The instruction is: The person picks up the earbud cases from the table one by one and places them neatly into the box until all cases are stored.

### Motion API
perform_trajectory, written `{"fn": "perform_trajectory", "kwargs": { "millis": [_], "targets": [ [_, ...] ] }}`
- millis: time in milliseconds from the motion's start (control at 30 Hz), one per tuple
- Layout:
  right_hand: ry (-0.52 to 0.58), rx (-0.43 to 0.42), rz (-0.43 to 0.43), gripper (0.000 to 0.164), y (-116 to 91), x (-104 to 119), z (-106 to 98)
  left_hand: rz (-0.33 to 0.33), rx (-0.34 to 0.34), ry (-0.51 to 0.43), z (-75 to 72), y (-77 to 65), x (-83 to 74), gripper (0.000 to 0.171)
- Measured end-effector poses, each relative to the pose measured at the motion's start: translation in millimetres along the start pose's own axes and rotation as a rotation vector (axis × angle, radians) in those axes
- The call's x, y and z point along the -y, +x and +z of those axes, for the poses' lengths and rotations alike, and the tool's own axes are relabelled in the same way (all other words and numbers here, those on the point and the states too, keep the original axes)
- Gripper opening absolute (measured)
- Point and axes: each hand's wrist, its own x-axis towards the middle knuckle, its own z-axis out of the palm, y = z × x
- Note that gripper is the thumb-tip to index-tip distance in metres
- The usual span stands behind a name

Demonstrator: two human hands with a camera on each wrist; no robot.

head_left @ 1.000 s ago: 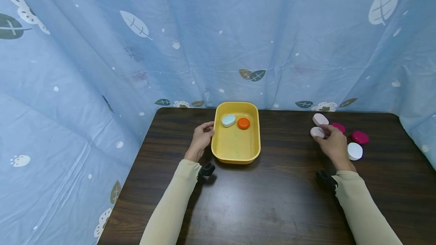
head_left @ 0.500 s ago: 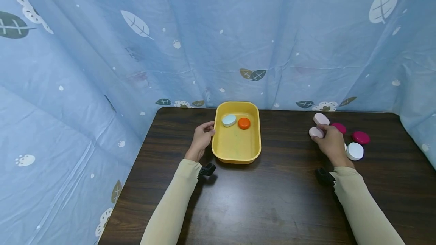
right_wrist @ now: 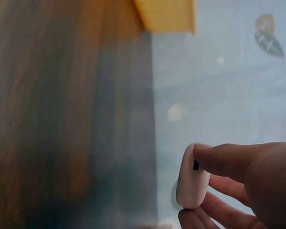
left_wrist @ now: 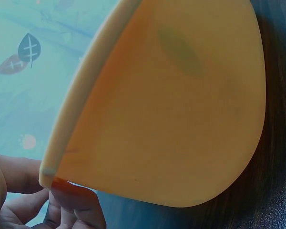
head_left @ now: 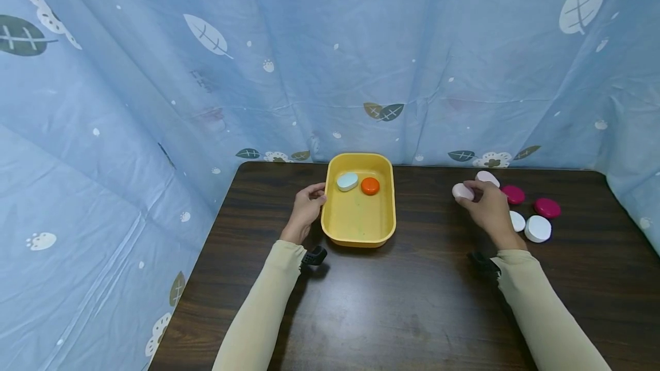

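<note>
My left hand (head_left: 304, 214) pinches the left rim of a yellow plastic tray (head_left: 359, 233) with thumb and fingers. In the left wrist view, the fingers (left_wrist: 78, 205) lie at the corner of the tray's wall (left_wrist: 171, 119). Inside the tray are a pale blue oval piece (head_left: 348, 181) and an orange round piece (head_left: 370, 186). Further right, my right hand (head_left: 491, 210) pinches a pale pink, thick rounded piece (head_left: 462, 191) by its edges. The right wrist view shows this piece (right_wrist: 189, 183) side-on, with a small dark mark on its edge beside the thumb.
Around the right hand lie another pale pink piece (head_left: 487, 178), two magenta round pieces (head_left: 513, 194) and two white round pieces (head_left: 538, 229). The dark wooden table (head_left: 381, 314) ends at a blue patterned curtain (head_left: 330, 62) behind and at the left.
My right hand has moved left with the pale pink piece, away from the other pieces, uncovering a second white one. The left hand keeps its hold on the tray's rim.
</note>
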Motion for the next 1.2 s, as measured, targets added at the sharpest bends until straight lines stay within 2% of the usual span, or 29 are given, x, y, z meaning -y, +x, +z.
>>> {"fn": "perform_trajectory", "kwargs": {
  "millis": [333, 800, 1200],
  "targets": [
    [0.084, 0.032, -0.088, 0.043, 6, 36, 12, 0.002, 0.003, -0.008, -0.2, 0.6, 2.5, 0.038],
    [0.133, 0.054, -0.143, 0.042, 13, 85, 29, 0.011, 0.003, -0.003, 0.7, 0.2, 2.5, 0.038],
    [0.172, 0.158, -0.157, 0.042, 18, 123, 51, 0.019, -0.009, -0.013, 1.0, 0.1, 1.8, 0.037]
  ]
}}
